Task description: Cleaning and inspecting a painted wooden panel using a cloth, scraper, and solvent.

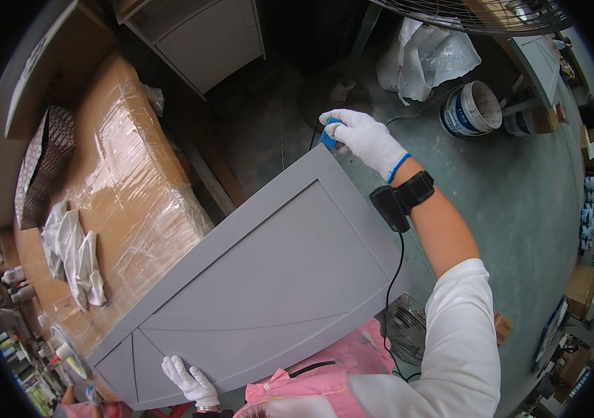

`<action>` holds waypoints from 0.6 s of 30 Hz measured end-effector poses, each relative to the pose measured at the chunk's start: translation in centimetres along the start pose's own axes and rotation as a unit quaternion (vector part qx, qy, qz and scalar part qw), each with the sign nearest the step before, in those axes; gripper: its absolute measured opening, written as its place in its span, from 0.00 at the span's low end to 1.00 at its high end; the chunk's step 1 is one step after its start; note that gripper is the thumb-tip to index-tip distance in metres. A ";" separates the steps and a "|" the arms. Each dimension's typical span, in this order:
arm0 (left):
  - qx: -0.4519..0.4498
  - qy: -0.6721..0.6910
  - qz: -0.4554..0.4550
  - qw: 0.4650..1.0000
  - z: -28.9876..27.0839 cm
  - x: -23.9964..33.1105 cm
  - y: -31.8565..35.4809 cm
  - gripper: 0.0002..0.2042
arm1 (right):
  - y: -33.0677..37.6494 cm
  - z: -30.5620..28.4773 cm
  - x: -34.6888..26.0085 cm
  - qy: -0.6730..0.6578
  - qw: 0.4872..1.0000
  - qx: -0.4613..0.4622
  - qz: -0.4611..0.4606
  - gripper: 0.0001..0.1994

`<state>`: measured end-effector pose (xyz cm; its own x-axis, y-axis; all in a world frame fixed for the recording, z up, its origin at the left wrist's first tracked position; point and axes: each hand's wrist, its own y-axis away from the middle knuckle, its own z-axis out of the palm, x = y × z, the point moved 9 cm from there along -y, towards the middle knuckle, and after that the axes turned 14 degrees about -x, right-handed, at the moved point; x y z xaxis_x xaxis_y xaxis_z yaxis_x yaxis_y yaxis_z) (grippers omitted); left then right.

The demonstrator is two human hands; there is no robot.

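From the head camera, a grey cabinet door panel [262,279] lies tilted, one end resting on a plastic-wrapped cardboard-covered table [130,174], the other propped against the person's pink apron [325,380]. The gloved left hand [191,382] curls over the near edge, apparently steadying it. The gloved right hand [365,139] closes its fingers around a blue sanding block [329,136], pressing it on the far corner. White cloths [74,254] lie on the table; a paint bucket [471,108] stands on the floor.
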<state>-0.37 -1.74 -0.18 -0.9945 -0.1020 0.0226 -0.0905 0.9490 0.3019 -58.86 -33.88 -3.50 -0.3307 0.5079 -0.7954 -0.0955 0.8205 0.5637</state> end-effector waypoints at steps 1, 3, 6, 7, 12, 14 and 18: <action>-0.001 0.002 0.000 1.000 -0.2 0.2 -0.1 0.27 | 0.4 -0.4 -0.2 0.022 0.999 0.024 0.001 0.19; -0.002 0.007 -0.005 1.000 -0.3 0.4 0.1 0.26 | 1.6 -0.4 -1.4 0.070 0.995 0.065 0.000 0.19; -0.001 0.007 -0.002 1.000 -0.3 0.4 0.0 0.26 | 2.4 -1.1 -1.1 -0.002 0.988 0.114 -0.102 0.19; -0.001 0.003 -0.001 1.000 -0.3 0.3 0.0 0.26 | 2.7 -1.0 -1.1 0.036 0.985 0.120 -0.122 0.19; 0.003 0.006 0.001 1.000 -0.3 0.3 0.1 0.26 | 4.8 0.7 -2.7 0.130 0.970 0.110 -0.175 0.17; 0.006 0.012 0.003 1.000 -0.4 0.4 0.1 0.26 | 5.6 0.5 -2.4 0.148 0.964 0.105 -0.196 0.17; 0.006 0.006 0.006 1.000 -0.3 0.2 0.0 0.26 | 6.4 0.4 -2.3 0.140 0.958 0.113 -0.223 0.17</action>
<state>-0.58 -1.85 0.14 -0.9949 -0.0935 0.0382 -0.0785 0.9538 0.2900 -58.37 -29.74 1.85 -0.5462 0.0301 -0.8371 -0.0899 0.9915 0.0943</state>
